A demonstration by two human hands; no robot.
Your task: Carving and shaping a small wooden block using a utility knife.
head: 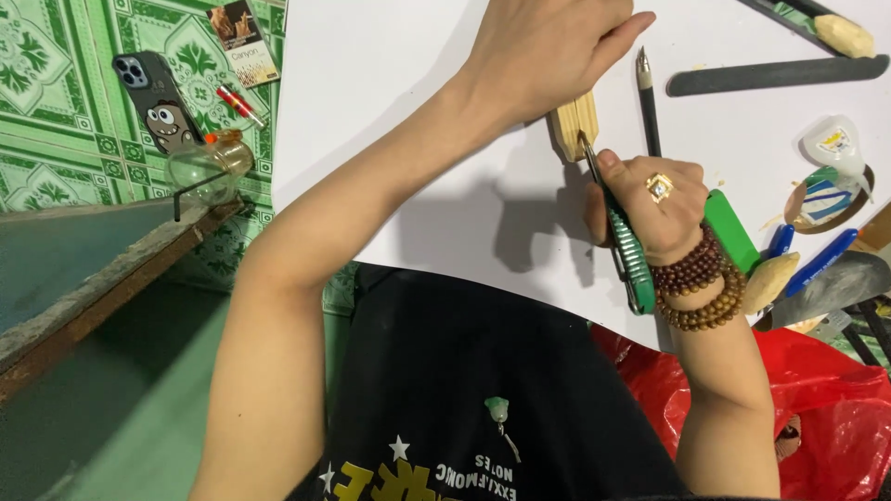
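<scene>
On the white sheet (390,111) covering the surface, the small pale wooden block (574,123) sits under the left hand (548,51), whose fingers pinch it. At its five o'clock, the right hand (650,209) is closed around a green-handled knife (624,237), blade tip touching the wood. At nine o'clock, on the green floor tiles, stands a glass jar (209,167); its contents cannot be made out.
</scene>
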